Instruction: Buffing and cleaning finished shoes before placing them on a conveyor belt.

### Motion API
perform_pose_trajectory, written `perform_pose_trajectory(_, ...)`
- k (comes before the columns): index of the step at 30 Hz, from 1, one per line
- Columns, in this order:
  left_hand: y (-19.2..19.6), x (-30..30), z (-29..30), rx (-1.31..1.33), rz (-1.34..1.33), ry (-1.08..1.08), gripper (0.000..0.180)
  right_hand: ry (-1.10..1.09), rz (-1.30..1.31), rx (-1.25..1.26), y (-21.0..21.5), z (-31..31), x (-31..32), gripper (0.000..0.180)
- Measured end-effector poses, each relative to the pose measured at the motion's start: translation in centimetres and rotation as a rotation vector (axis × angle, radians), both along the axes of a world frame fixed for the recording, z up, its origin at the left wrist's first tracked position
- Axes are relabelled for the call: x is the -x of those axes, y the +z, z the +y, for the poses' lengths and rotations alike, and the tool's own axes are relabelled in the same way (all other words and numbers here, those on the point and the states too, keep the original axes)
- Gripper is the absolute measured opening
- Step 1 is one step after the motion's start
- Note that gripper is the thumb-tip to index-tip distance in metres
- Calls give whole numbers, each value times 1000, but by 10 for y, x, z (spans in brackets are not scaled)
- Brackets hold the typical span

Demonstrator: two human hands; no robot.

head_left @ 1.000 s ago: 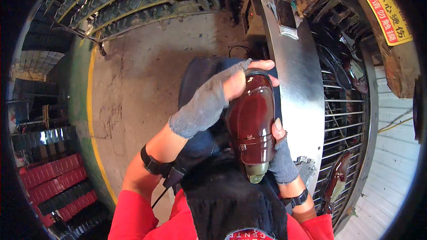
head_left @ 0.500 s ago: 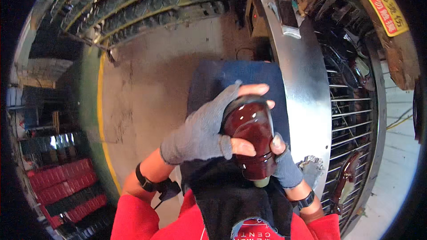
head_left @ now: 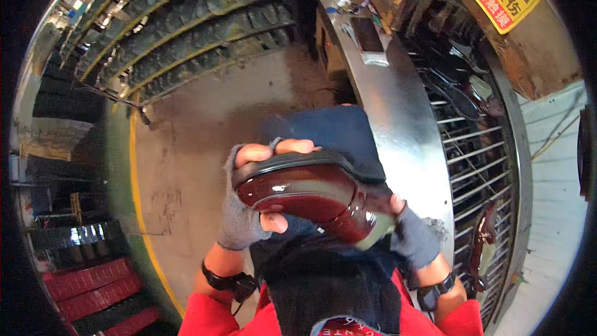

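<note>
A glossy dark red shoe point(head_left: 311, 196) with a black sole lies on its side between my hands, toe to the left, above my lap. My left hand point(head_left: 249, 205), in a grey fingerless glove, grips the toe end, fingers over the sole and thumb underneath. My right hand point(head_left: 410, 230), also gloved in grey, holds the heel end and is partly hidden behind the shoe. A dark cloth point(head_left: 329, 280) covers my lap below the shoe.
A curved metal bench point(head_left: 398, 124) runs on the right, with a wire rack point(head_left: 485, 168) holding dark shoe parts beyond it. Small items and a phone point(head_left: 367, 34) lie at the bench's far end. Conveyor racks point(head_left: 186, 18) curve at the back; red crates point(head_left: 87, 283) stand lower left.
The shoe has turned from upright, toe up, to lying sideways with the toe pointing left. My left hand shifted from the shoe's top to its toe end.
</note>
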State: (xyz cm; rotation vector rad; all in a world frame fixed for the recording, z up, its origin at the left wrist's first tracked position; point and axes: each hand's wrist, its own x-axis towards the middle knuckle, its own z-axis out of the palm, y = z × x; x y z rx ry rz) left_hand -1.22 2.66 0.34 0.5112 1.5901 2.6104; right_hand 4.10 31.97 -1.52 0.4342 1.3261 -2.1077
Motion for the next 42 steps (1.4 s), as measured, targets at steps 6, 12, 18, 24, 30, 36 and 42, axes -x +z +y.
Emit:
perform_pose_trajectory(6,-14,13,34,233,-164,-368,124,138,443,-357,31,53,81,69)
perform_pose_trajectory(12,-54,23,74,298,-206,-77,65,450,656,-447,19,19,97,81)
perform_pose_trajectory(18,-65,15,82,407,-70,192,60,523,929,-817,20,1,101,92)
perform_pose_trajectory(24,-63,10,74,341,-88,180,74,486,1007,-826,36,-21,97,80)
perform_pose_trajectory(30,-40,-6,60,531,-38,168,77,525,1061,-859,58,-35,84,75)
perform_pose_trajectory(36,-17,-16,32,409,118,-193,78,642,953,-873,73,-20,41,104)
perform_pose_trajectory(42,-4,-25,54,289,-98,-69,36,986,864,-953,94,-25,38,97)
